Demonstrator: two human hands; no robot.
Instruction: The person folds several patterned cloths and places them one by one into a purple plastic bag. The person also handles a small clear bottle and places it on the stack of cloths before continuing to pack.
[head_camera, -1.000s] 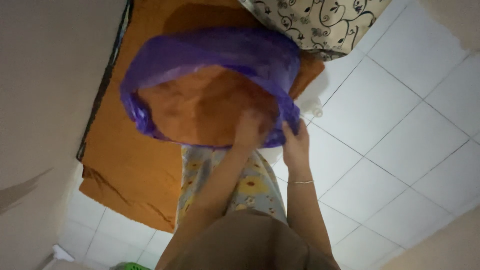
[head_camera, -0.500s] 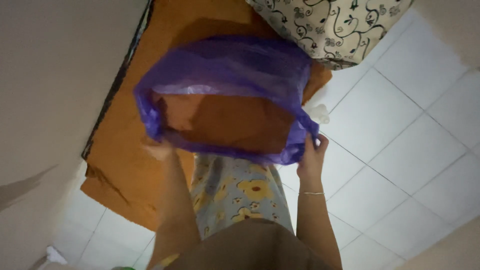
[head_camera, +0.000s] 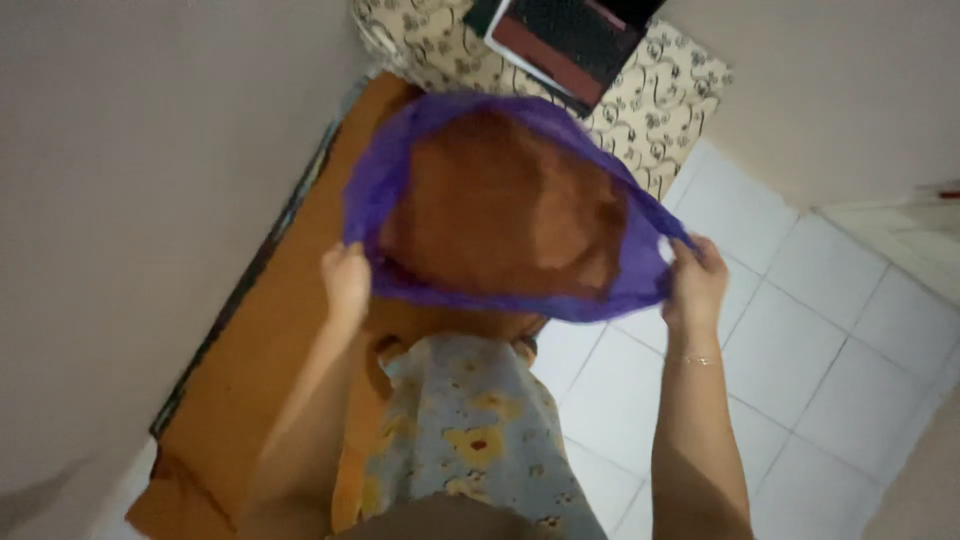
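Since half a second ago your hands have moved wider apart and the purple plastic bag is stretched open further. Your left hand pinches the left rim, your right hand pinches the right rim with curled fingers. It hangs above the orange mat, near the patterned cushion.

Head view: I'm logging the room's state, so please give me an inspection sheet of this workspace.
Surface: white tiled floor, orange mat along the wall.
Job's things: purple plastic bag, mouth stretched wide open.
Clutter: patterned cushion with a dark laptop on it.
Hands: left hand and right hand each grip the bag's rim.
Cables: nothing seen.
Surroundings: beige wall; floral garment below.
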